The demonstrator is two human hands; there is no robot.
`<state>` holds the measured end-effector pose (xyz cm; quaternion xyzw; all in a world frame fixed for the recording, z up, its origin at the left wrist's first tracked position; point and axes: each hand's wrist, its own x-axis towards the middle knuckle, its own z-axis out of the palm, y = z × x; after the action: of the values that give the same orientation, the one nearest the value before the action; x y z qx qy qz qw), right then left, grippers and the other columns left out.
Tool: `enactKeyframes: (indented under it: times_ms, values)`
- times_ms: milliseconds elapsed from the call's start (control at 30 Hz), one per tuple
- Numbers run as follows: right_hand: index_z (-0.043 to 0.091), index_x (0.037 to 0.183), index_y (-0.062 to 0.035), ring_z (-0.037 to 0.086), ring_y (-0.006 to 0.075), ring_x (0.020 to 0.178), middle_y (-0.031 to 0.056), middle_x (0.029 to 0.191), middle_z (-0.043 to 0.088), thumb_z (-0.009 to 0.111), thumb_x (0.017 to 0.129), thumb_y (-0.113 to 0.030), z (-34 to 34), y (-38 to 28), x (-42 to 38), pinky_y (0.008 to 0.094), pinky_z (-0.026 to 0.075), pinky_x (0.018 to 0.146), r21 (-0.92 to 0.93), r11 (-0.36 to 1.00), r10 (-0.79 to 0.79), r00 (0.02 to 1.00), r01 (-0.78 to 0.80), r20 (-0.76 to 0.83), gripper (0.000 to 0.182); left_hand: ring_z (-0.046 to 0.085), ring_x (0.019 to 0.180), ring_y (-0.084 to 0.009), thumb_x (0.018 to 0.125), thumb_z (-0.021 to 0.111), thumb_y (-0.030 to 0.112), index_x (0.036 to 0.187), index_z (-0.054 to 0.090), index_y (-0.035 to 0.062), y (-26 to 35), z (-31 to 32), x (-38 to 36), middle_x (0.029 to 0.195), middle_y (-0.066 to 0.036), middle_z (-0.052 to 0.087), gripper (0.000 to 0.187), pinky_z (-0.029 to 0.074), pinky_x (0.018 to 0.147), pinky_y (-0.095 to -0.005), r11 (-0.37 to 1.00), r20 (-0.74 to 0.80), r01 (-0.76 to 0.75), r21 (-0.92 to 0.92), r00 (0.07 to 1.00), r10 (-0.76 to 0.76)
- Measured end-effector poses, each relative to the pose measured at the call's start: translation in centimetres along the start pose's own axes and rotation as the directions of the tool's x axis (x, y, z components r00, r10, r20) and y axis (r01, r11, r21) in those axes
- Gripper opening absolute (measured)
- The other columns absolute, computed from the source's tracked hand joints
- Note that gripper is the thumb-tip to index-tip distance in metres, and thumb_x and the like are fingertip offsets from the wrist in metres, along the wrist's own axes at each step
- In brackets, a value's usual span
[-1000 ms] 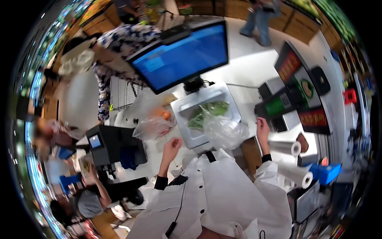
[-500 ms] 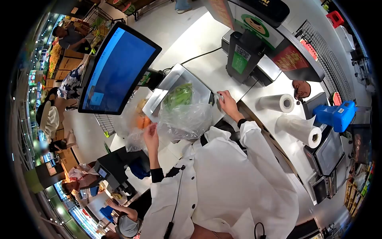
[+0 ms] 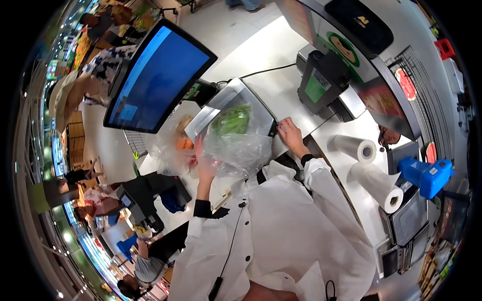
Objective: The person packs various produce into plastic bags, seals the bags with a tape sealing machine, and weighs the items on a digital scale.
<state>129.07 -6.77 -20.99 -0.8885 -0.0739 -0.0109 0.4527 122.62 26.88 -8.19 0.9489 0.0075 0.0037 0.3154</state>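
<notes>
On the metal scale (image 3: pixel 201 120) lies a clear plastic bag (image 3: pixel 241 153) with long green vegetables (image 3: pixel 233 120) inside. My left hand (image 3: pixel 205 168) is at the left side of this bag, its fingers smeared by motion; whether they grip the plastic I cannot make out. My right hand (image 3: pixel 291 135) rests at the right edge of the scale, fingers bent a little and apart, holding nothing visible. Left of the scale, a second clear bag (image 3: pixel 168 145) holds orange produce (image 3: pixel 184 144), partly hidden by glare on the plastic.
A large monitor (image 3: pixel 158 80) stands left behind the scale. At the right are a black device with a QR code (image 3: pixel 321 83), two rolls of plastic bags (image 3: pixel 356 149) and a blue dispenser (image 3: pixel 427 175). Another person (image 3: pixel 100 198) in stripes is at the left.
My left hand has moved right, from the orange produce to the bag of greens. My right hand stays at the scale's edge. The view has shifted slightly.
</notes>
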Motion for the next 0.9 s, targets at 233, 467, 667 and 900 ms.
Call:
enactKeyframes:
  times_ms: [233,467,667,900]
  values:
    - [0.056,0.092,-0.0058,0.058,0.0226,0.067,0.0074,0.095,0.053,0.066,0.081,-0.013,-2.5,0.8,-2.4,0.033,0.048,0.058,0.043,0.997,0.072,0.997,-0.07,-0.034,0.017,0.01,0.141,-0.0357,0.073,0.061,0.037,0.144,0.026,0.0047,5.2,0.6,4.0,0.15,-0.018,0.02,0.085,0.011,0.112,-0.0475,0.97,-0.066,-0.156,0.189,0.983,0.171]
    - [0.056,0.096,-0.0023,0.054,0.0136,0.067,0.0067,0.096,0.051,0.066,0.082,-0.003,-6.5,-0.8,-5.4,0.0235,0.045,0.057,0.26,0.959,0.156,0.978,-0.116,-0.137,0.017,0.032,0.133,-0.0326,0.085,0.053,0.032,0.137,0.04,0.0064,2.2,5.8,8.2,0.143,-0.017,0.036,0.059,0.018,0.111,-0.0414,0.984,0.031,-0.116,-0.132,0.992,0.121]
    - [0.056,0.095,-0.0036,0.051,0.018,0.109,0.0112,0.126,0.048,0.062,0.084,-0.004,-6.5,-7.8,-3.7,0.0284,0.044,0.088,0.698,0.711,0.154,0.987,-0.083,-0.039,0.013,0.051,0.116,-0.0241,0.097,0.037,0.032,0.122,0.052,-0.0009,2.6,1.1,9.0,0.124,-0.013,0.056,0.044,0.036,0.102,-0.0387,0.326,-0.181,-0.151,-0.933,0.982,-0.063]
    - [0.057,0.087,-0.0073,0.026,0.03,0.136,0.0151,0.145,0.033,0.07,0.077,-0.012,-8.7,-22.5,2.4,0.0448,0.022,0.109,0.836,0.54,-0.25,0.967,0.096,0.05,0.017,0.052,0.116,-0.0262,0.098,0.037,0.025,0.124,0.046,-0.0073,8.9,-9.9,6.4,0.124,-0.017,0.055,0.043,0.038,0.102,-0.0382,-0.405,0.188,0.075,-0.911,0.95,-0.249]
